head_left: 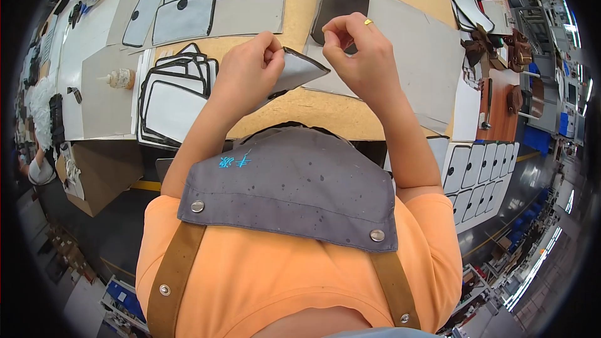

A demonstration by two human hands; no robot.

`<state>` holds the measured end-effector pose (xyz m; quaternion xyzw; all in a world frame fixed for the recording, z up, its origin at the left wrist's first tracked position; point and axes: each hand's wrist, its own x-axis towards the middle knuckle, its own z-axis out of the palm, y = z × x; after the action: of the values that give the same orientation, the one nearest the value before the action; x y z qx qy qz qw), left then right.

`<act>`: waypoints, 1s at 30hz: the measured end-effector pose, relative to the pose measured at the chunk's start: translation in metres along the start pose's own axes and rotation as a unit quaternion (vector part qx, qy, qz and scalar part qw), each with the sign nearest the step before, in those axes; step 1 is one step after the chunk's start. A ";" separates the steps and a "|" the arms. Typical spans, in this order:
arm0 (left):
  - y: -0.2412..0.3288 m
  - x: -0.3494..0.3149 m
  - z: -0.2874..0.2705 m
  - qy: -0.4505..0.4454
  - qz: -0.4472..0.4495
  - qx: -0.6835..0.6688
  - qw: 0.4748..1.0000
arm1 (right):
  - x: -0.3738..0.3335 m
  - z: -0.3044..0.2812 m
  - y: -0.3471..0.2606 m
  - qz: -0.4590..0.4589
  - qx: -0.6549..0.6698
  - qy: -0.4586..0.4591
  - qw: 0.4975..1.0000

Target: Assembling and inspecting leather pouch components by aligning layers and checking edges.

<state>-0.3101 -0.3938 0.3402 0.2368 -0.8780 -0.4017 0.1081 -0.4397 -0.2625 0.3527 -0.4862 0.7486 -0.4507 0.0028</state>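
Observation:
My left hand (245, 75) is closed on a white panel with black edging (298, 71), which is tilted up off the table in front of me. To its right, my right hand (364, 53) is raised with thumb and forefinger pinched together; whatever they hold, if anything, is too small to make out. The fingers of that hand overlap a dark, round-cornered panel (341, 3) lying on a grey board (410, 53). Left of my left forearm lies an uneven pile of white, black-edged panels (172, 111).
Several white panels with black dots (183, 19) lie on grey board at the back left. A small glue-like bottle (120, 79) rests at the left. More dotted panels (477, 159) sit in rows at the right. An open cardboard box (103, 172) stands below the table's left edge.

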 end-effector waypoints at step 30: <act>0.002 -0.005 0.005 -0.098 -0.043 -0.138 0.985 | -0.034 0.034 0.004 -0.084 -0.080 -0.007 0.993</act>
<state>-0.3079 -0.3868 0.3382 0.2168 -0.8096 -0.5443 0.0361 -0.4093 -0.2600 0.3146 -0.5493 0.7386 -0.3845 -0.0690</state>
